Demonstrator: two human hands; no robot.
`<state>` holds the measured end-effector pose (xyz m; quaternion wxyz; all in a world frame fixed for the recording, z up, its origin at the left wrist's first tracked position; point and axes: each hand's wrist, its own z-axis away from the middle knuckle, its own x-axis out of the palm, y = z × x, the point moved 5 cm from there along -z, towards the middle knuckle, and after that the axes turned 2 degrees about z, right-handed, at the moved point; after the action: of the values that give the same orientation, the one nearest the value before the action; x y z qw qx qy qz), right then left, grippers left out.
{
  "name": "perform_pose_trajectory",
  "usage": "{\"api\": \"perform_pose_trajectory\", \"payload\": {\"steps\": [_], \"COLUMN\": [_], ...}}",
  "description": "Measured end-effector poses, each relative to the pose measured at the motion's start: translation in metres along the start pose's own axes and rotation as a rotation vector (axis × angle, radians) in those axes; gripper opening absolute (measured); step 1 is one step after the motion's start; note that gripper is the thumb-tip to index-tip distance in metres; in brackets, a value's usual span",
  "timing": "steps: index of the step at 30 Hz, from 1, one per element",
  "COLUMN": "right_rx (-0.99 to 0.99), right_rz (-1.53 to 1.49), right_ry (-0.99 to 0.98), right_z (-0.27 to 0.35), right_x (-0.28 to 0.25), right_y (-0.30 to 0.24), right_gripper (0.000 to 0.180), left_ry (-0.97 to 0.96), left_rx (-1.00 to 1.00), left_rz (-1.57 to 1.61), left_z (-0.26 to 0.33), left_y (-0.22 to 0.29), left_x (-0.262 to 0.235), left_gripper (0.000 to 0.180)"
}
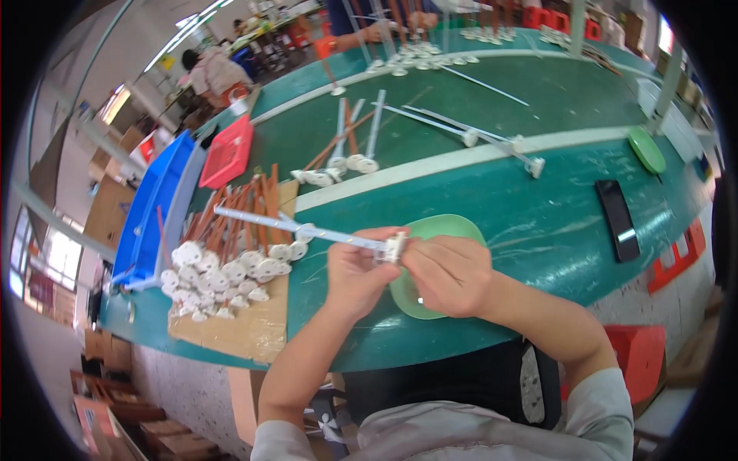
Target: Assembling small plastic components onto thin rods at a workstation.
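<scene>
In front of me, my left hand (357, 273) grips the white round end of a long pale strip (296, 227), which points off to the left. The strip carries small spots along its length. My right hand (450, 273) pinches at the same white end piece (395, 247) from the right; anything small between its fingertips is hidden. Beneath the right hand sits a light green bowl (442, 224), partly covered by it. To the left, many brown strips (231, 215) with white round ends (223, 276) lie piled on a cardboard sheet (265, 326).
A blue bin (154, 207) and a red tray (228, 154) stand at the left. More strips (461, 127) lie across the green table (530, 196). A black phone-like object (617, 220) and a green dish (646, 150) are at the right. Across the table, another person's hands (377, 31) work among upright strips.
</scene>
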<state>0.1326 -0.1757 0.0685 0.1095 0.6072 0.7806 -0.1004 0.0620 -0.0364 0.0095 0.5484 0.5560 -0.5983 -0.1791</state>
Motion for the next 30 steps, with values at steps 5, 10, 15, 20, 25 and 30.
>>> {"api": "perform_pose_trajectory", "payload": {"steps": [5,10,15,20,25,30], "right_rx": [0.061,0.193,0.162,0.088,0.019,0.046], "right_rz": [-0.061,-0.128,-0.066,-0.114,-0.150,-0.134], "right_ry": [-0.107,-0.141,-0.162,-0.224,-0.314,-0.317], "right_z": [0.007,0.005,-0.003,0.000,0.002,0.007], "right_x": [0.003,0.007,-0.001,0.007,0.009,0.012], "right_y": [0.012,0.025,0.026,0.019,0.006,0.011], "right_gripper": [0.021,0.020,0.017,0.015,0.014,0.014], "left_ry": [0.007,0.056,0.317,0.467,0.481,0.593], "left_rx": [-0.072,-0.151,0.010,-0.139,-0.185,-0.168], "left_rz": [-0.098,-0.710,-1.466,-1.907,-2.167,-2.355], "left_z": [-0.008,-0.024,-0.019,0.024,0.054,0.047], "left_y": [0.014,0.070,0.197,0.304,0.307,0.300], "left_x": [-0.004,-0.001,-0.043,-0.115,-0.160,-0.156], "left_gripper": [0.045,0.039,0.033,0.037,0.035,0.038]}}
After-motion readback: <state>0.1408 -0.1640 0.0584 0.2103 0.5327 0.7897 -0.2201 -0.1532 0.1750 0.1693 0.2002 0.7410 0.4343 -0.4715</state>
